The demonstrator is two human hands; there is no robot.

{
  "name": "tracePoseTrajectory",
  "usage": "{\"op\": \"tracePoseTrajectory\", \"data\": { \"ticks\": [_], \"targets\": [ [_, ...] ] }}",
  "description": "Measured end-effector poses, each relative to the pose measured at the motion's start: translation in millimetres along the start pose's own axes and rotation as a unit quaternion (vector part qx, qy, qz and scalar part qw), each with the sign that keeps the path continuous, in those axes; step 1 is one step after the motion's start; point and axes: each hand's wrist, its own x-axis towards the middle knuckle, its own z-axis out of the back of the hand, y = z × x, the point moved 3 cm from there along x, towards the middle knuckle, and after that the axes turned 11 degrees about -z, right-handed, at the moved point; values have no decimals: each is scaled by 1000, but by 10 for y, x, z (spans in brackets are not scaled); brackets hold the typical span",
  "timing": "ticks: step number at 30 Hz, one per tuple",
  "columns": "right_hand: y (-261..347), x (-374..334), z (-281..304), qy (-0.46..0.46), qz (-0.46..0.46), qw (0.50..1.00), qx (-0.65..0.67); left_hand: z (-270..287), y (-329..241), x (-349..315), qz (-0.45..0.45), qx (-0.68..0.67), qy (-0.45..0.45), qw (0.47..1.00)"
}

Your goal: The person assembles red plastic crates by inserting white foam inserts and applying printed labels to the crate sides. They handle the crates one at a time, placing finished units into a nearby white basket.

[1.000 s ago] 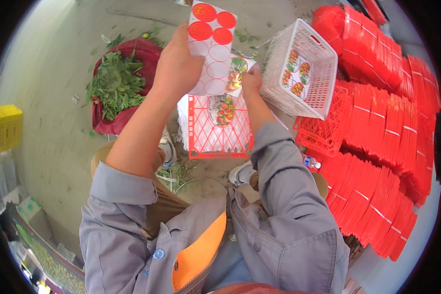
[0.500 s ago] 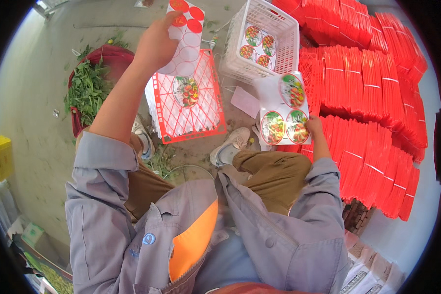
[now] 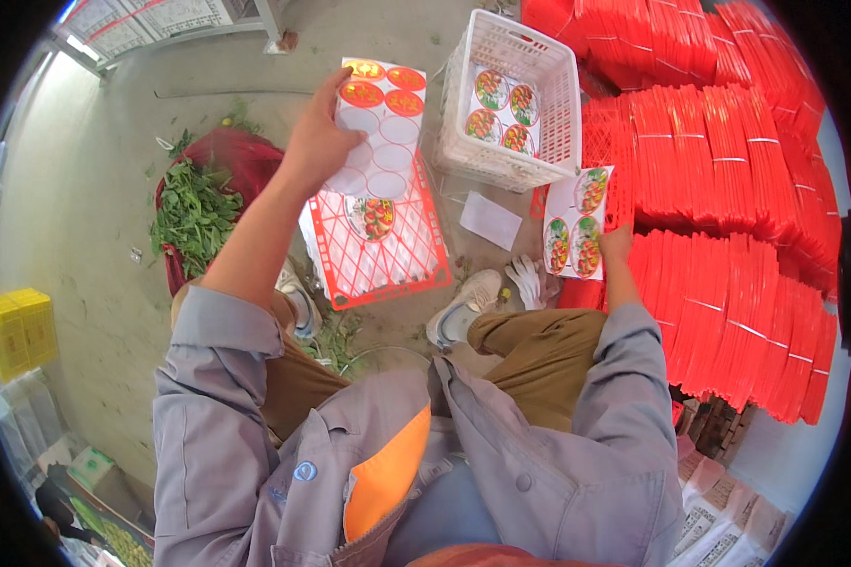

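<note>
A sticker sheet (image 3: 380, 128), mostly peeled with only 4 red round stickers left along its top edge, is gripped at its left margin by the left hand (image 3: 317, 142), thumb over the front and fingers curled behind it. The sheet is held upright above a red flat crate panel (image 3: 380, 248) that lies on the concrete floor (image 3: 95, 189) and carries 1 round fruit label near its middle. The panel lies directly below and slightly toward the person from the left hand, its long axis running away from the body, so the left hand is the nearer of the 2. A second sheet (image 3: 577, 222) with 3 fruit labels is pinched at its lower edge by the right hand (image 3: 617, 248), which is held well to the right, against the stacked red panels (image 3: 728, 189). A white plastic basket (image 3: 511, 94) holding more fruit labels stands between the 2 sheets, just beyond the flat panel's far right corner. A white glove (image 3: 525, 281) lies on the floor near the right knee, and a red tub of green leaves (image 3: 199, 203) sits to the left, well apart from the panel.
</note>
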Motion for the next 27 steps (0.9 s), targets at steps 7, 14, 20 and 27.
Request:
{"op": "tracePoseTrajectory", "data": {
  "ticks": [7, 14, 20, 27],
  "targets": [
    [2106, -1996, 1326, 119, 351, 823, 432, -183, 26, -235, 56, 57, 12, 997],
    [3111, -2985, 1242, 108, 432, 783, 435, -456, -56, -600, -19, 107, 96, 989],
    [3302, -3061, 1048, 95, 475, 768, 420, -222, -38, -651, 17, 52, 21, 998],
    [3360, -3169, 899, 87, 505, 741, 434, -17, -122, -710, -20, 180, 33, 983]
  ]
}}
